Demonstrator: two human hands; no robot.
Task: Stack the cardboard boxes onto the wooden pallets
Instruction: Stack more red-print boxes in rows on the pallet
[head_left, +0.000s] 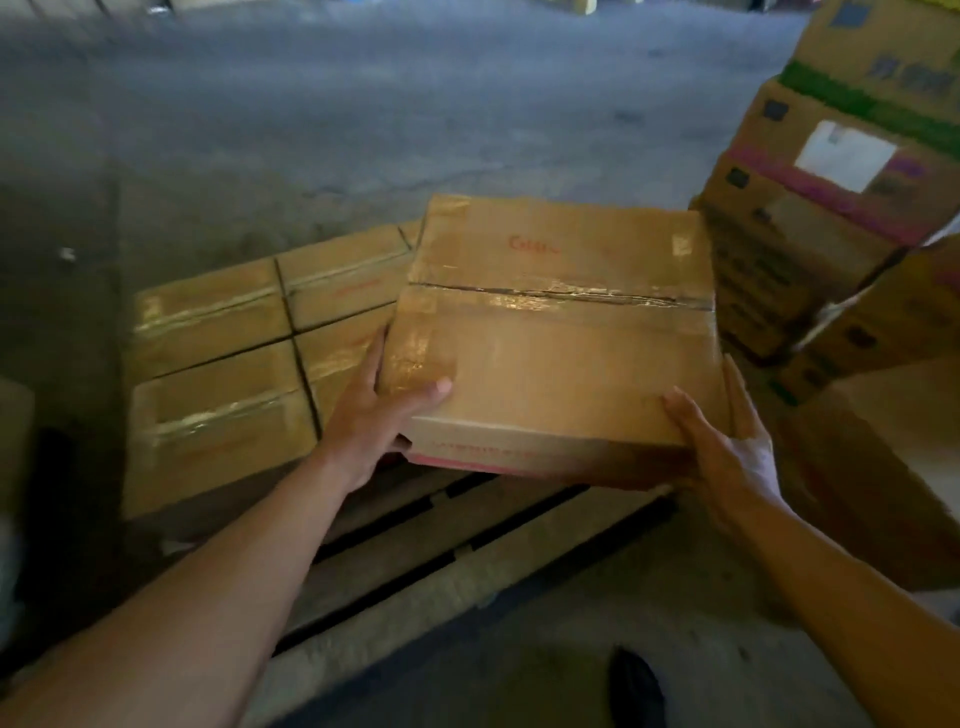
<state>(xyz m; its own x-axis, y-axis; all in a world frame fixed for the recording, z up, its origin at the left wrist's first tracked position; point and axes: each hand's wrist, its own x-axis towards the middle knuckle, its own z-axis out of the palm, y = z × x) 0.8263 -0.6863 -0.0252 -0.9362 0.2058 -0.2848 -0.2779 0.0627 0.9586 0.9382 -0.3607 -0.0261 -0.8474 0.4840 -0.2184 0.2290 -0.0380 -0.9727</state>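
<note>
Head view, the only view. Cardboard box (556, 322), flat and brown, is held in both hands at mid-frame, top face up and tilted slightly toward the camera. A strip of clear tape (561, 296) runs along its centre seam, and there is faint red print near its far edge and a pink band along the near side. Left hand (374, 415): it grips the near left corner, thumb laid over the top face and fingers running along the left side. Right hand (727, 452): it grips the near right corner, thumb on the top face, with the fingers fairly straight against the right side wall. The box sits over the wooden pallet (467, 551), above bare slats that show beneath its near edge. Whether any part of it touches the slats cannot be told. Four boxes (223, 332) of the same kind lie flat on the pallet's left part, packed edge to edge in a two-by-two block with taped seams up. The held box is just to their right and covers the corner of the far-right one in the picture. At right is a stack of printed boxes (810, 244), several high, with green and pink bands, and a white label (844, 153) on one side. Grey concrete floor (363, 104) lies beyond the pallet. A dark shoe (636, 686) is at the bottom edge. The frame is dim and somewhat blurred.
</note>
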